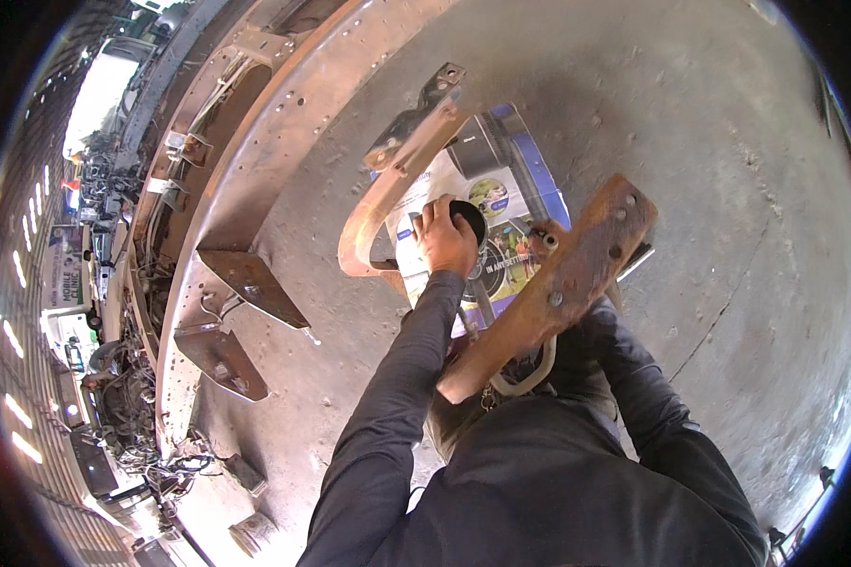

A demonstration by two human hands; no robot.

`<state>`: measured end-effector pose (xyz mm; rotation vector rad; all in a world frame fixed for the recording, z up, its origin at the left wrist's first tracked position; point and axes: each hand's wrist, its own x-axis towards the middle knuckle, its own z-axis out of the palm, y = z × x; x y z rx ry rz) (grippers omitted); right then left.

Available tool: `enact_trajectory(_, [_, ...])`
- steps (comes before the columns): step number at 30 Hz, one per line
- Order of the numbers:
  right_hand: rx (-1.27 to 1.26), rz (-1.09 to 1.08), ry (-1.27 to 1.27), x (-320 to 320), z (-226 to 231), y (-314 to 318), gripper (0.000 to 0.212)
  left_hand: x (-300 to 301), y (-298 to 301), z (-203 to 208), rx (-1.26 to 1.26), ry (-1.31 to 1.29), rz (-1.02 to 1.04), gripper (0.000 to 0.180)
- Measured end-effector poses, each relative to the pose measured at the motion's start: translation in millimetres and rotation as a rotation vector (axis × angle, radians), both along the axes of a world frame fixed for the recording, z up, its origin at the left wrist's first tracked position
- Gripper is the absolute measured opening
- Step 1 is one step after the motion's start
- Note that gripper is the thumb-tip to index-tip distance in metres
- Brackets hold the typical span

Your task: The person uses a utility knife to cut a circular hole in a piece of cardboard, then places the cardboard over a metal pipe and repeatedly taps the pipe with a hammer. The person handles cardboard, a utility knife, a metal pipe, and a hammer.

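Note:
My left hand [447,238] reaches forward with its fingers curled around a black, round, cup-like object [470,217]. Beneath it lies printed cardboard [425,203] with pictures on it. A rusty metal frame surrounds this spot: a thick flat bar [577,269] with bolt holes slants across on the right, and a curved arm [373,213] bends along the left, a black bracket [408,128] at its upper end. My right forearm [624,350] runs behind the thick bar, which hides the right hand and whatever it touches.
A long rusty steel rail [255,142] with rows of holes curves along the left, with triangular plates [260,288] jutting from it. Tangled wires and a dark block [244,474] lie at the lower left. Concrete floor [728,170] extends right.

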<state>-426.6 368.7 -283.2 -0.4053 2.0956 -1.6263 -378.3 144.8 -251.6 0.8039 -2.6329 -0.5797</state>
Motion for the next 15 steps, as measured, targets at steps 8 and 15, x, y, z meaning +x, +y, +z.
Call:
enact_trajectory(8, [0.150,0.186,-0.006,-58,45,-36,0.028,-6,4,7,0.016,-0.010,-0.037,0.045])
enact_trajectory(15, [0.125,0.299,0.233,-82,26,-64,0.028,-5,4,13,0.012,-0.033,-0.054,0.045])
